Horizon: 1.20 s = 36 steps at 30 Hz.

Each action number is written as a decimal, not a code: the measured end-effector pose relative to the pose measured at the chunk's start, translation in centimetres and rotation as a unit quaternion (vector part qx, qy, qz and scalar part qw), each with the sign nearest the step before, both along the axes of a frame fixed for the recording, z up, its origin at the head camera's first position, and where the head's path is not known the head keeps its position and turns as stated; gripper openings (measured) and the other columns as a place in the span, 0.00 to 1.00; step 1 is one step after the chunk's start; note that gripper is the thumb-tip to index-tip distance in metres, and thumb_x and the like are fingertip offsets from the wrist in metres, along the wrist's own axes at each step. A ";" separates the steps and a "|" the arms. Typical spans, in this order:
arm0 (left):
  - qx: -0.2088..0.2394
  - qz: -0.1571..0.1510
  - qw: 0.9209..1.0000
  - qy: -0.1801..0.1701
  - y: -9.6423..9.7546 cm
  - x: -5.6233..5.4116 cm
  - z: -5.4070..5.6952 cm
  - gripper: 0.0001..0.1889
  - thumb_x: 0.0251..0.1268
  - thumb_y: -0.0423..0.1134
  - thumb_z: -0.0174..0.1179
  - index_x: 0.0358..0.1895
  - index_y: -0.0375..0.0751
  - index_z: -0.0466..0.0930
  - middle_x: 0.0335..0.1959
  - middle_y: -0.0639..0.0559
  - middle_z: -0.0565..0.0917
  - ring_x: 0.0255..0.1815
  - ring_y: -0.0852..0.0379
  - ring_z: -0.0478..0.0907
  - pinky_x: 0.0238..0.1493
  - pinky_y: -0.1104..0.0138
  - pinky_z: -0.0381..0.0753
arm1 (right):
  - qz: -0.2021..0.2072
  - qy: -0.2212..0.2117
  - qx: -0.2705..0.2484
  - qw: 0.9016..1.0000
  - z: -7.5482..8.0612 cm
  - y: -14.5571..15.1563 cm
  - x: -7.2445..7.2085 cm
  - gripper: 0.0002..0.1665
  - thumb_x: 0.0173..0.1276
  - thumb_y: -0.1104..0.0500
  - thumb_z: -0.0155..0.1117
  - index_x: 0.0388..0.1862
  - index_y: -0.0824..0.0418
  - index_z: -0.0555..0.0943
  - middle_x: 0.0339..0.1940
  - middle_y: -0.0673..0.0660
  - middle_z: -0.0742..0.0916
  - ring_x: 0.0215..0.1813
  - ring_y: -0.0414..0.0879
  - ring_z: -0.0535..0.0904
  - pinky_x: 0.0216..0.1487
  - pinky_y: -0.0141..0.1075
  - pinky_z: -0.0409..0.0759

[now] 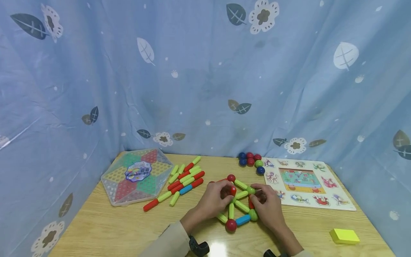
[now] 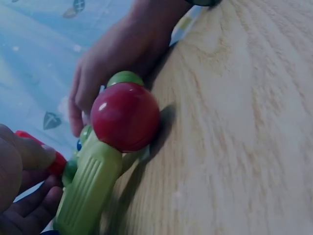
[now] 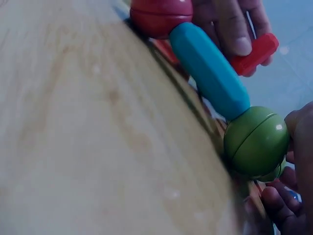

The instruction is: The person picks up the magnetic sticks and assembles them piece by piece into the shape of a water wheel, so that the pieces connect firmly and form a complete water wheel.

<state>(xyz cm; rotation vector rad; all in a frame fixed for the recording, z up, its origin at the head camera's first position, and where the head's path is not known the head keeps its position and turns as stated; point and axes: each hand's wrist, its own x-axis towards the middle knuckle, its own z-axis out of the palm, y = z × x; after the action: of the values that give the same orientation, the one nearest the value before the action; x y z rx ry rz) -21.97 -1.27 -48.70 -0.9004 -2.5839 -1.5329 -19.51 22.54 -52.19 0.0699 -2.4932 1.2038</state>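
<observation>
On the table lies a flat wheel-like frame of rods and balls, with lime rods [image 1: 241, 206], a blue rod [image 1: 243, 219], a red ball [image 1: 231, 225] at the near corner and a green ball [image 1: 253, 215] to its right. My left hand [image 1: 212, 200] pinches a red rod [image 3: 257, 53] between thumb and fingers, upright over the green hub at the middle. In the left wrist view, that rod's lower end is right at a green ball [image 2: 70, 171]. My right hand [image 1: 270, 208] grips the frame's right side, thumb and fingers about another red rod [image 1: 251, 202].
Left of the frame lie several loose red, lime and blue rods [image 1: 186, 189], beside a hexagonal Chinese checkers box [image 1: 112, 194]. Several loose balls [image 1: 250, 161] sit at the back. A picture puzzle board [image 1: 334, 194] lies at right, a yellow block [image 1: 344, 236] nearer.
</observation>
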 end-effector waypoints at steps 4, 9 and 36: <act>0.004 0.005 1.000 0.001 0.1 0.0 -0.2 0.12 0.71 0.27 0.72 0.52 0.42 0.87 0.43 0.54 0.91 0.39 0.71 0.83 0.45 0.75 0.85 | -0.020 0.050 0.030 0.998 1.3 1.2 -1.3 0.17 0.70 0.66 0.73 0.57 0.59 0.90 0.48 0.58 0.89 0.40 0.44 0.82 0.39 0.29 0.81; -0.003 0.007 1.000 0.016 0.2 0.1 -0.5 0.12 0.72 0.28 0.73 0.54 0.41 0.88 0.44 0.52 0.92 0.39 0.72 0.84 0.44 0.77 0.85 | -0.036 0.064 0.079 0.994 2.8 3.5 -4.2 0.19 0.73 0.62 0.71 0.62 0.61 0.88 0.54 0.64 0.88 0.46 0.55 0.86 0.44 0.39 0.84; 0.002 0.023 0.999 0.038 0.3 0.1 -1.0 0.12 0.73 0.30 0.72 0.56 0.41 0.91 0.47 0.53 0.94 0.43 0.71 0.87 0.47 0.77 0.85 | 0.384 -0.085 -0.124 0.911 7.2 0.9 -4.0 0.18 0.81 0.66 0.65 0.66 0.69 0.83 0.60 0.58 0.90 0.56 0.46 0.90 0.57 0.35 0.89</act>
<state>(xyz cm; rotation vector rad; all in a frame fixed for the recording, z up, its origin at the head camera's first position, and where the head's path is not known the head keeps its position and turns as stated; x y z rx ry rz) -21.92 -0.94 -49.69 -0.8733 -2.5299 -1.4625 -23.49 23.40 -45.02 0.9967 -2.4948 1.8785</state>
